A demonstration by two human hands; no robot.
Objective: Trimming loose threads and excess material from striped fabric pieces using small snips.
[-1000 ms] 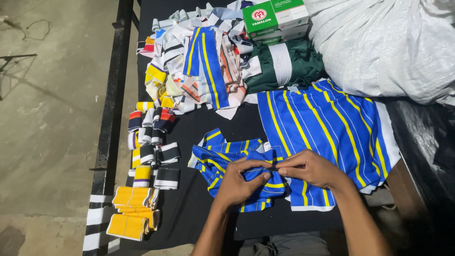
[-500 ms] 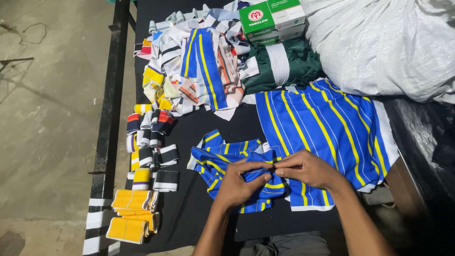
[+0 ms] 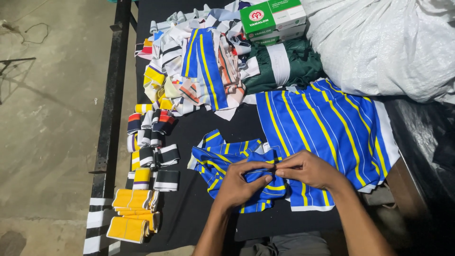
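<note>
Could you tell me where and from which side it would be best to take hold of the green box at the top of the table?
Probably grip the green box across its long side faces, coming from above: it lies flat atop another box, its top bare, with fabric scraps crowding its left.

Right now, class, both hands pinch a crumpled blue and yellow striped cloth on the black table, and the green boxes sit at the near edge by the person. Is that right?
Not quite. The green boxes sit at the far end, beyond the green cloth. The head view shows this. Both the left hand and right hand do pinch the striped cloth on the black table.
</note>
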